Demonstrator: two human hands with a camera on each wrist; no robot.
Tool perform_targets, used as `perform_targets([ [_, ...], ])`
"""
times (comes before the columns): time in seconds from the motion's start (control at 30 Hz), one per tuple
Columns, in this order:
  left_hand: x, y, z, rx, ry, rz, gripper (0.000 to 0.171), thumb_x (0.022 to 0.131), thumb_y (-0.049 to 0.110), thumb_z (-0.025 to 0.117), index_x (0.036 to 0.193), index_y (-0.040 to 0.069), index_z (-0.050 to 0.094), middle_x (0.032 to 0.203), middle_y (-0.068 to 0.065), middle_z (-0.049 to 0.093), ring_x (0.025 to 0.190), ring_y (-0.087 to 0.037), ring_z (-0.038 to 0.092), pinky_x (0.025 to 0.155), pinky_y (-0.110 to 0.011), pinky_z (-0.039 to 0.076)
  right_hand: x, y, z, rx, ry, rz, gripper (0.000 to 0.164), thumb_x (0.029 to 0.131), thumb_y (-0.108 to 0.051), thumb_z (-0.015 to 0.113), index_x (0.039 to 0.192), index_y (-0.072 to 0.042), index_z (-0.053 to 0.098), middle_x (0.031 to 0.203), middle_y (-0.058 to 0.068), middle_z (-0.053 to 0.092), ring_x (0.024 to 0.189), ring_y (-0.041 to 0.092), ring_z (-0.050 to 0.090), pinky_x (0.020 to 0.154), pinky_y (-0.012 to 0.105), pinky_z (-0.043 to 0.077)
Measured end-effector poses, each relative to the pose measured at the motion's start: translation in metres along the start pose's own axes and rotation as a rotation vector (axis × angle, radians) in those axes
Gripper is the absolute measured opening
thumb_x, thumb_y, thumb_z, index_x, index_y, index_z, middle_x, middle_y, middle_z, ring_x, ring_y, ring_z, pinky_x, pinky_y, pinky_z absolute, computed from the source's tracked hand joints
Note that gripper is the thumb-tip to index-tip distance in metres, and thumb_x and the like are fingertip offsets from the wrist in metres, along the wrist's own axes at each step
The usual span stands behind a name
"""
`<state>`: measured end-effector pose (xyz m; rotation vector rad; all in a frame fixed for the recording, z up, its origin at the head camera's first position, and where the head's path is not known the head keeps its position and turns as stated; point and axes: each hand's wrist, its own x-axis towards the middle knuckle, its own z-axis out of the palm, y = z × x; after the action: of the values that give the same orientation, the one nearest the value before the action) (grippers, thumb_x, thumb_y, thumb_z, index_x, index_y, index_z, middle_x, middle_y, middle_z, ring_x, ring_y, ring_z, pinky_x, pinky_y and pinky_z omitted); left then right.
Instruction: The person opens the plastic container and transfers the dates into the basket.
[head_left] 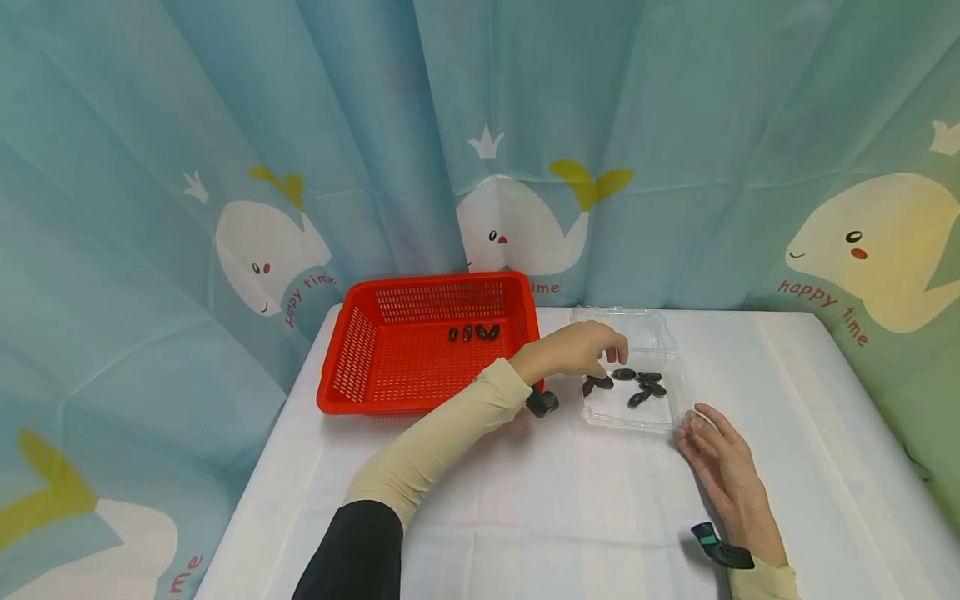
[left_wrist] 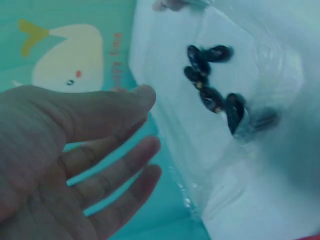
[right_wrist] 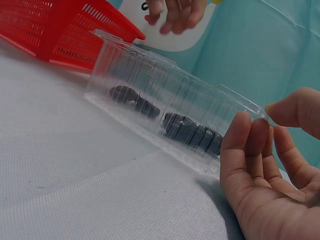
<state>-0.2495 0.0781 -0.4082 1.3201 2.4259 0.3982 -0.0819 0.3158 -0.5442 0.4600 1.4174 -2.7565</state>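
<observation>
A clear plastic clamshell box [head_left: 622, 423] stands on the table with its lid [head_left: 637, 323] folded back. Several dark, wrinkled dates [head_left: 625, 374] lie scattered in it. Over the box's left part hovers my left hand [head_left: 577, 348]; in the left wrist view its thumb and fingers [left_wrist: 107, 112] are apart, with nothing between them. My right hand [head_left: 723, 471] is at the box's near right corner. The right wrist view shows its thumb [right_wrist: 295, 111] and fingertips pinching the rim there.
To the left stands a red plastic basket [head_left: 375, 408] with slotted walls, and several dates [head_left: 482, 332] sit inside toward its back right. A white cloth [head_left: 562, 517] covers the table. Behind it hangs a blue-green curtain [head_left: 375, 125] with whale prints.
</observation>
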Motion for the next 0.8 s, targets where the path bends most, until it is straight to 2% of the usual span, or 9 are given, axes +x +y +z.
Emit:
perform_targets([
  [0.1, 0.009, -0.006, 0.002, -0.013, -0.052, 0.033, 0.031, 0.094, 0.002, 0.071, 0.123, 0.011, 0.073, 0.121, -0.005, 0.072, 0.109, -0.016, 0.063, 0.087, -0.020, 0.050, 0.000, 0.000, 0.000, -0.002, -0.001, -0.005, 0.028, 0.106, -0.002, 0.055, 0.125, -0.020, 0.063, 0.105, -0.006, 0.067, 0.097, 0.007, 0.070, 0.090, 0.021, 0.059],
  [0.27, 0.022, -0.012, 0.004, -0.023, -0.115, 0.023, 0.032, 0.093, -0.003, 0.068, 0.123, 0.009, 0.073, 0.120, -0.006, 0.072, 0.109, -0.015, 0.063, 0.090, -0.020, 0.050, -0.001, 0.000, 0.001, -0.013, 0.011, -0.001, 0.029, 0.106, -0.003, 0.055, 0.126, -0.021, 0.062, 0.105, -0.006, 0.067, 0.097, 0.007, 0.070, 0.091, 0.020, 0.059],
  [0.47, 0.036, -0.010, 0.011, -0.027, -0.165, -0.005, 0.035, 0.092, -0.007, 0.067, 0.121, 0.010, 0.074, 0.117, -0.004, 0.073, 0.107, -0.014, 0.064, 0.088, -0.021, 0.052, -0.001, -0.001, 0.001, -0.016, 0.019, 0.004, 0.028, 0.105, -0.004, 0.056, 0.126, -0.022, 0.062, 0.104, -0.007, 0.067, 0.097, 0.007, 0.071, 0.090, 0.020, 0.059],
  [0.63, 0.043, -0.009, 0.023, 0.038, -0.171, -0.055, 0.039, 0.092, -0.006, 0.068, 0.122, 0.018, 0.076, 0.117, 0.001, 0.073, 0.107, -0.010, 0.064, 0.089, -0.023, 0.052, 0.000, -0.002, 0.002, -0.015, 0.023, 0.010, 0.028, 0.105, -0.004, 0.057, 0.126, -0.022, 0.062, 0.104, -0.007, 0.067, 0.096, 0.007, 0.071, 0.090, 0.020, 0.059],
  [0.8, 0.045, -0.007, 0.032, 0.121, -0.136, -0.079, 0.035, 0.094, -0.002, 0.068, 0.120, 0.021, 0.076, 0.115, 0.004, 0.073, 0.106, -0.010, 0.065, 0.092, -0.027, 0.053, -0.001, -0.002, 0.003, -0.035, 0.032, 0.011, 0.027, 0.105, -0.006, 0.057, 0.126, -0.023, 0.062, 0.104, -0.007, 0.067, 0.097, 0.006, 0.071, 0.090, 0.020, 0.059],
])
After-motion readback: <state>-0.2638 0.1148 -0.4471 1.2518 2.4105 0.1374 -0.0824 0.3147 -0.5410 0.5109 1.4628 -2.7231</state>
